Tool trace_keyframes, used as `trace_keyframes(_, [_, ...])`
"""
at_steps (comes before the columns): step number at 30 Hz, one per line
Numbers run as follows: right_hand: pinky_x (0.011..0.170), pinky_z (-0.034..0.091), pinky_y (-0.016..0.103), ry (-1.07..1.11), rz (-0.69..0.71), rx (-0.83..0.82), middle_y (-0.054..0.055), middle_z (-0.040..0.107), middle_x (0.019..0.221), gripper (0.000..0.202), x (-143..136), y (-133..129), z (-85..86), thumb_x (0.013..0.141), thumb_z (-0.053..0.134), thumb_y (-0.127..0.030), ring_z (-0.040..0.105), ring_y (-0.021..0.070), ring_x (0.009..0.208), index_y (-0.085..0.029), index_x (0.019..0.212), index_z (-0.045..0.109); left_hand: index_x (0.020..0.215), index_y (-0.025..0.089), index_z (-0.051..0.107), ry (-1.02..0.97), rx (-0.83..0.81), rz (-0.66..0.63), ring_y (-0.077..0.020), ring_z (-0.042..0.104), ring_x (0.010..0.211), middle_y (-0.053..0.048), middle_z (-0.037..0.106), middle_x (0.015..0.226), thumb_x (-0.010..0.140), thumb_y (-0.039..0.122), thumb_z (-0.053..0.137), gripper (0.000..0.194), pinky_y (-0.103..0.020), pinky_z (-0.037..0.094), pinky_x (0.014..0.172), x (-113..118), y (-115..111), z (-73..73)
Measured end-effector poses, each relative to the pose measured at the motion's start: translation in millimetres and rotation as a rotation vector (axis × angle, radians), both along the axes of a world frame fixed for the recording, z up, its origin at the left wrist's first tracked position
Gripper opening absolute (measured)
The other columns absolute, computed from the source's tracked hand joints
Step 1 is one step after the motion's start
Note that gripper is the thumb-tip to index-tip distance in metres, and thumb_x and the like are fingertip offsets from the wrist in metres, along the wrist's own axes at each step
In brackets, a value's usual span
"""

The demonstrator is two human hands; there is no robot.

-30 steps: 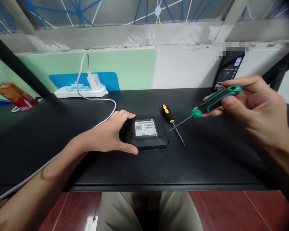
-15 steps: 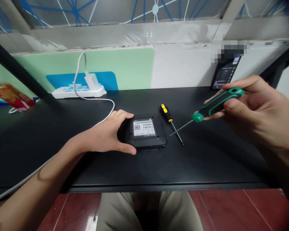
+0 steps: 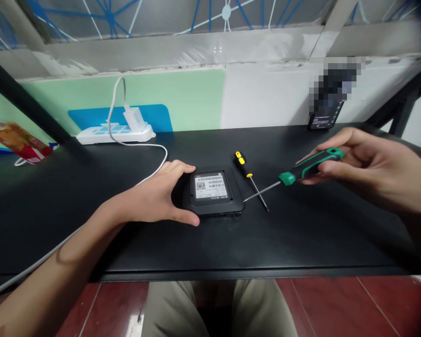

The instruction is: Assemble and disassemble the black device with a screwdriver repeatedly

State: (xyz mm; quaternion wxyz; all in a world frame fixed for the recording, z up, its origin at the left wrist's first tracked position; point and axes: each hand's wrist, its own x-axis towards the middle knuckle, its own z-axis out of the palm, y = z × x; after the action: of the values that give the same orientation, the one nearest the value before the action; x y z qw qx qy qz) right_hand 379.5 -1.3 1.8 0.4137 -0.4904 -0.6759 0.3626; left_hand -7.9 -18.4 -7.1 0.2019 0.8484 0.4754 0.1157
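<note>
A flat black square device [image 3: 214,206] with a white printed label lies on the dark table. My left hand [image 3: 161,196] grips it from the left side, thumb along the near edge and fingers at the far left corner. In my right hand [image 3: 368,164] is a green and black screwdriver [image 3: 312,166], held by its handle and slanting down to the left. Its tip meets the device's near right corner. A black and yellow screwdriver [image 3: 243,164] rests on the table just right of the device, and the green screwdriver's shaft crosses over its shaft in view.
A white power strip [image 3: 91,135] with a white charger [image 3: 134,119] stands at the back left. Its white cable [image 3: 165,154] runs under my left arm. A phone [image 3: 324,117], partly blurred out, leans on the wall at right. A bottle [image 3: 17,138] lies tilted far left.
My right hand has come down, and the green screwdriver's handle is lower and flatter, with its tip still at the device's corner. The left hand and the device have stayed in place.
</note>
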Motion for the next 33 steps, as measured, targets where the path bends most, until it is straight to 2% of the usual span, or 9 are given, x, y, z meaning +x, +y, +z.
trace_keyframes(5, [0.069,0.064,0.031,-0.205,0.125,-0.213,0.008,0.077,0.084,0.046,22,4,-12.9,0.072,0.081,-0.059,0.076,0.0212,0.076,-0.024,0.095,0.064,0.143,0.022,0.041,0.0,-0.002,0.002,-0.0398,0.044,0.135,-0.015,0.046,0.143,0.065,0.073,0.078,0.101,-0.061,0.037,0.115,-1,1,-1.2])
trace_keyframes(9, [0.061,0.057,0.025,-0.326,0.175,-0.181,0.006,0.076,0.084,0.043,31,5,-23.8,0.075,0.079,-0.059,0.07,0.0172,0.073,-0.025,0.1,0.068,0.143,0.024,0.04,-0.007,0.002,-0.012,-0.04,0.044,0.135,-0.015,0.046,0.144,0.065,0.073,0.078,0.099,-0.062,0.037,0.115,-2,1,-1.6])
trace_keyframes(14, [0.068,0.058,0.025,-0.363,0.172,-0.163,0.005,0.076,0.093,0.039,35,1,-24.2,0.074,0.081,-0.055,0.07,0.0186,0.083,-0.025,0.096,0.07,0.141,0.024,0.042,-0.006,0.017,-0.01,-0.0413,0.044,0.134,-0.015,0.048,0.141,0.065,0.072,0.08,0.098,-0.064,0.037,0.114,-2,1,-1.7])
trace_keyframes(18, [0.067,0.058,0.02,-0.153,0.031,-0.144,0.002,0.076,0.086,0.039,29,-3,-20.4,0.069,0.087,-0.049,0.071,0.0142,0.076,-0.026,0.097,0.072,0.142,0.023,0.042,-0.007,0.035,-0.03,-0.0416,0.044,0.133,-0.015,0.047,0.141,0.065,0.074,0.079,0.099,-0.063,0.038,0.114,-3,2,-3.0])
trace_keyframes(22, [0.072,0.061,0.018,0.245,-0.114,-0.177,0.002,0.076,0.083,0.037,11,-1,-19.3,0.072,0.085,-0.045,0.074,0.0121,0.075,-0.025,0.101,0.075,0.141,0.023,0.041,-0.016,0.045,-0.047,-0.0406,0.046,0.131,-0.015,0.048,0.14,0.067,0.075,0.078,0.097,-0.063,0.039,0.113,-4,3,-4.3])
trace_keyframes(24, [0.078,0.063,0.018,0.345,-0.085,-0.156,0.002,0.076,0.092,0.031,0,5,-17.7,0.074,0.085,-0.042,0.074,0.0106,0.078,-0.022,0.097,0.077,0.141,0.024,0.04,-0.019,0.048,-0.049,-0.0398,0.047,0.13,-0.015,0.048,0.139,0.068,0.074,0.079,0.097,-0.062,0.04,0.112,-5,2,-5.1])
trace_keyframes(26, [0.081,0.064,0.021,0.382,-0.035,-0.129,0.003,0.076,0.101,0.03,-10,14,-14.1,0.079,0.082,-0.04,0.073,0.0096,0.077,-0.021,0.1,0.076,0.141,0.024,0.04,-0.028,0.052,-0.055,-0.04,0.047,0.129,-0.015,0.048,0.139,0.067,0.075,0.079,0.098,-0.062,0.04,0.111,-6,2,-6.2])
trace_keyframes(30, [0.078,0.064,0.021,0.448,0.0,-0.041,0.004,0.078,0.099,0.038,-28,30,-4.0,0.083,0.079,-0.033,0.073,0.01,0.075,-0.022,0.117,0.065,0.141,0.026,0.039,-0.044,0.037,-0.062,-0.0407,0.048,0.13,-0.015,0.046,0.142,0.067,0.074,0.079,0.096,-0.063,0.04,0.111,-7,1,-7.3])
trace_keyframes(33, [0.076,0.064,0.022,0.447,-0.018,0.039,0.004,0.078,0.099,0.037,-40,33,0.0,0.085,0.077,-0.031,0.074,0.0109,0.074,-0.022,0.117,0.062,0.14,0.027,0.04,-0.047,0.023,-0.048,-0.0414,0.049,0.128,-0.015,0.047,0.141,0.065,0.074,0.081,0.098,-0.063,0.043,0.11,-6,0,-6.3])
